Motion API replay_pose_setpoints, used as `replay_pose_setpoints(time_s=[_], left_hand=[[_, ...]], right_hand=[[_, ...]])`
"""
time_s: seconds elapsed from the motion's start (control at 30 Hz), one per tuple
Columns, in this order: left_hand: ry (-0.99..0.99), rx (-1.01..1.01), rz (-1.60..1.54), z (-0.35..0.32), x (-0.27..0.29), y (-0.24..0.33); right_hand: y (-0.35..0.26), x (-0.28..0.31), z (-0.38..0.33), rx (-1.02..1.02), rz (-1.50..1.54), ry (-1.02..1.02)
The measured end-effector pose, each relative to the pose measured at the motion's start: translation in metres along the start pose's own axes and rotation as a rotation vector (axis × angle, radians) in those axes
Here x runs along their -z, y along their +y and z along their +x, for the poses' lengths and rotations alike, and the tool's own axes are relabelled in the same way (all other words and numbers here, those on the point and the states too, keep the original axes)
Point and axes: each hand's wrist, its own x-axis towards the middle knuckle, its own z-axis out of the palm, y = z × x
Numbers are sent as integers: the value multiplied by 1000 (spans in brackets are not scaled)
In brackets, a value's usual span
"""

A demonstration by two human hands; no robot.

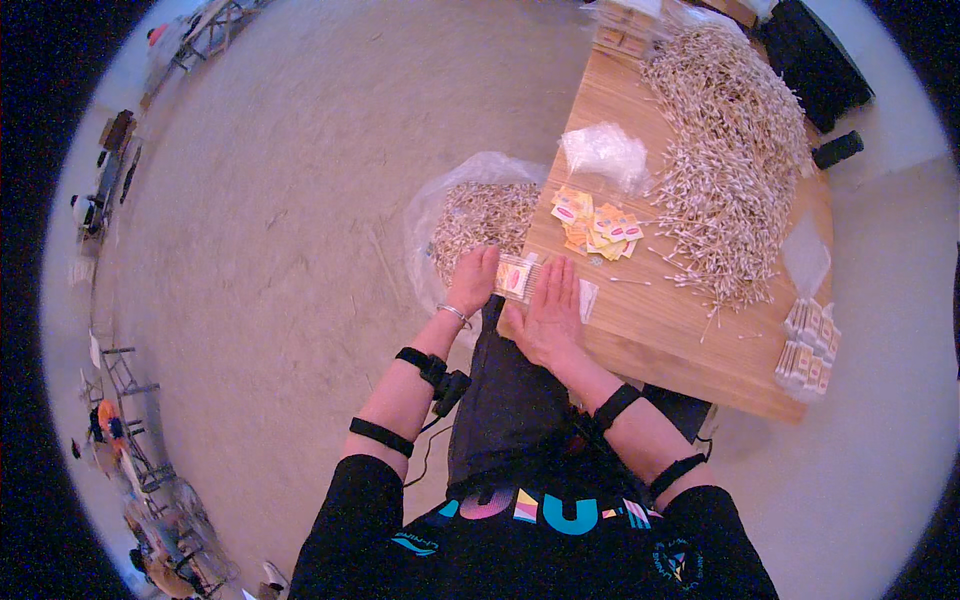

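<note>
Clear plastic packet of cotton swabs with an orange-and-white label [514,277] is sitting between the two hands at the left edge of the wooden surface [650,325]. At eleven o'clock from it, a large translucent plastic bag filled with loose swabs [485,215] is standing just beyond the edge, close behind the left hand. Toward two o'clock, a loose scatter of yellow, orange and white paper cards [600,228] is lying near the right fingertips, and farther out that way a big heap of white-tipped cotton swabs [725,160] is spreading across the surface. A crumpled mound of clear plastic [606,156] is resting at one o'clock, beyond the cards. Between three and four o'clock, a group of filled swab packets [808,350] is lying well apart, by the far right edge. A small pale flat piece [588,298] is showing just beside the right hand.

The left hand [474,280] is touching the packet's nine o'clock end; whether its fingers are pinching it cannot be told. The right hand [552,315] is stretching flat, fingers straight and thumb spread, at its three o'clock end.
</note>
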Motion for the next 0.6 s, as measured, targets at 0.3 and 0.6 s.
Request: replay_pose_setpoints(time_s=[0.3, 0.6], left_hand=[[-15, -29, 30, -1, 2, -6], [-56, 50, 90, -2, 2, -3]], right_hand=[[-8, 0, 1, 38, 7, 4], [-10, 1, 1, 34, -4, -44]])
